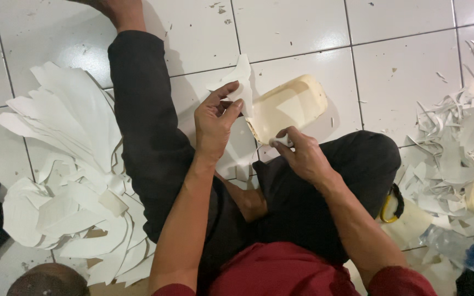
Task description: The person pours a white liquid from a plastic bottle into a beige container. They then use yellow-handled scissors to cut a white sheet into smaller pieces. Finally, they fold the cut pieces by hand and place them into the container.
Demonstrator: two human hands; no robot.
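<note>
Seated on the tiled floor [303, 33], your left hand [215, 123] pinches one white cutout [241, 82] between thumb and fingers, held up over your lap so its edge faces the right hand [303, 156]. The right grip is closed on a small white tool [282, 141], tip near the cutout; what kind, you cannot tell. One cream tray [289, 104] lies just beyond both hands; stacked cutouts [67, 164] at your left and scraps [456, 148] at your right are too many to count.
</note>
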